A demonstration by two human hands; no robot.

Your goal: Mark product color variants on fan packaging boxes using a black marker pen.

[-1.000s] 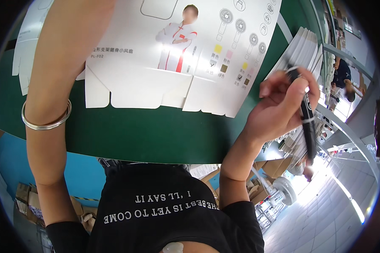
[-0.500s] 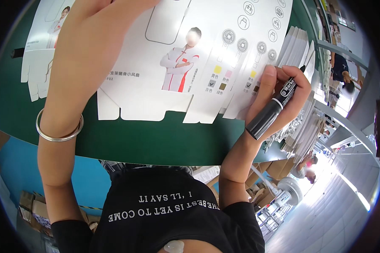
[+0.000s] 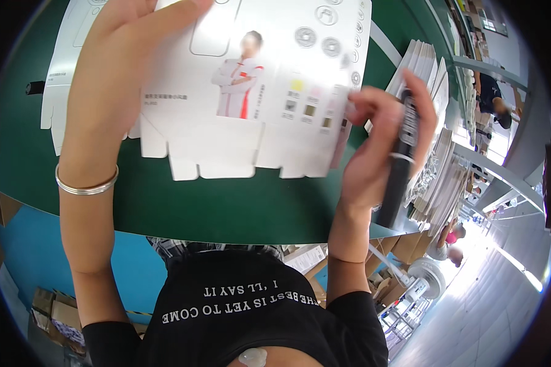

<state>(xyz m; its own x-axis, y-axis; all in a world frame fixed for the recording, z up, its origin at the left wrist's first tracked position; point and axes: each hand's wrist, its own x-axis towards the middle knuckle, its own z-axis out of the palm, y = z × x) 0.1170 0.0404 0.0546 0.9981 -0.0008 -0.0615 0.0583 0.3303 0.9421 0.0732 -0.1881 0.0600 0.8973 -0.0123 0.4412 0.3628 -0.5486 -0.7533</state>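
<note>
With our right hand (image 3: pixel 376 144) clasping a black cylindrical marker (image 3: pixel 400 160) and the grip of our left hand (image 3: pixel 125 33) unclear, we seem to position flat white printed cardboard (image 3: pixel 245 92), which next needs steadying.

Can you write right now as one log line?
left hand: on printed carton | right hand: holding black marker | surface: green table

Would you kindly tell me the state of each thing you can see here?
Left hand: at the printed carton's upper left, partly out of frame
Right hand: closed around the black marker
Black marker: held at a slant; capped or not, unclear
Printed carton: near-edge flaps unfolded
Bangle: worn around the left forearm
White sheets: bundled, slightly fanned
White fan: running or not, unclear
</note>
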